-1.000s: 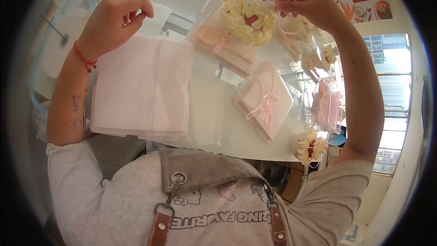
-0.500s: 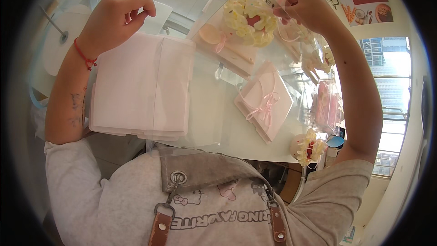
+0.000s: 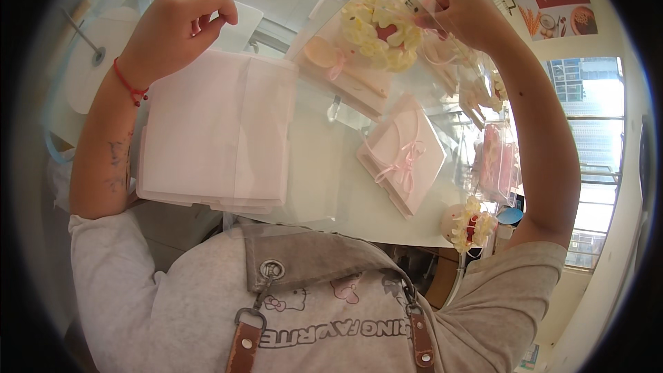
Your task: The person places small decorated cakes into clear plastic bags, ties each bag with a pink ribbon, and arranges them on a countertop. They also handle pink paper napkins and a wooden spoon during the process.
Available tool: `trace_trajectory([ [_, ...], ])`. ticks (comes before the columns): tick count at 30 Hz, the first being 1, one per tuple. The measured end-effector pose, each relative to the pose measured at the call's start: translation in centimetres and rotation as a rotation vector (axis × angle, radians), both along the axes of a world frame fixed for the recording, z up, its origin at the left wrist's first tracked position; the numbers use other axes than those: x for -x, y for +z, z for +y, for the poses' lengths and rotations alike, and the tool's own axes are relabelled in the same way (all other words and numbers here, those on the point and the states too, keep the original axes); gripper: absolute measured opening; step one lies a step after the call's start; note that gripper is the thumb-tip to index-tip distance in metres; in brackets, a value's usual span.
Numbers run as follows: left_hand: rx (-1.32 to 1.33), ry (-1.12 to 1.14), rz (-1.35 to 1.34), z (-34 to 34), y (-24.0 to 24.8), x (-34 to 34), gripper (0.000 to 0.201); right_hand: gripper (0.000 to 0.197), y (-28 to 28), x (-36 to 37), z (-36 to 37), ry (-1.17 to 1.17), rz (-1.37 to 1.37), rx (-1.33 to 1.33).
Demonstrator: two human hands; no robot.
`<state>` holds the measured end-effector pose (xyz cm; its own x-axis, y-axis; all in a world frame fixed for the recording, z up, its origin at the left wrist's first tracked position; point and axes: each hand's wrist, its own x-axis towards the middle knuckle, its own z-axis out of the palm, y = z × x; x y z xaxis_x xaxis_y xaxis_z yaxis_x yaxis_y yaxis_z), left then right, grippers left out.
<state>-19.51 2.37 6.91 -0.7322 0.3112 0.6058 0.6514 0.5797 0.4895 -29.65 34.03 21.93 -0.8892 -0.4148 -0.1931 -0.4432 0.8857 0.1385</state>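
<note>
A large clear plastic sheet (image 3: 314, 145) hangs over the table, showing mainly by its faint edges and glare. At the upper right, my right hand (image 3: 463, 14) has thumb and fingers pinched on the clear plastic. My left hand (image 3: 183, 24) is raised at the upper left with curled fingers and thumb pressed together; what lies between them is too faint to make out. Beneath it is a stack of pale pink square boards or lids (image 3: 214, 131). Beyond the sheet, near my right hand, lies a cream-yellow ruffled decoration with a red centre (image 3: 383, 31).
A pink square box tied with ribbon (image 3: 404, 155) lies right of the stack. Near the table's right edge stand a clear box with pink contents (image 3: 497, 166) and a smaller ruffled ornament (image 3: 469, 224). A white reel on a metal rod (image 3: 97, 55) is at far left.
Both hands keep nearly the same raised, pinched pose. The view has shifted very slightly, and the glare and edges of the clear sheet differ a little.
</note>
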Motion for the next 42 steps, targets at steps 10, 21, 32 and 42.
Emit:
trace_trajectory([
  [10, 0.020, 0.008, 0.014, -0.1, 0.1, -0.1, 0.014, 0.030, 1.3, 0.5, 1.8, -0.022, -0.031, 0.138],
  [21, 0.019, 0.006, 0.004, -0.1, 0.1, -0.1, 0.014, 0.047, 0.5, -0.2, 0.2, 0.033, 0.110, -0.033],
  [32, 0.083, -0.028, -0.036, -0.6, 0.4, -0.2, 0.017, 0.039, -0.3, -0.6, 0.4, 0.145, 0.317, 0.023],
  [42, 0.082, -0.004, -0.064, -0.6, 0.5, -0.2, 0.017, 0.038, 0.4, -0.6, 0.7, 0.134, 0.270, 0.031],
])
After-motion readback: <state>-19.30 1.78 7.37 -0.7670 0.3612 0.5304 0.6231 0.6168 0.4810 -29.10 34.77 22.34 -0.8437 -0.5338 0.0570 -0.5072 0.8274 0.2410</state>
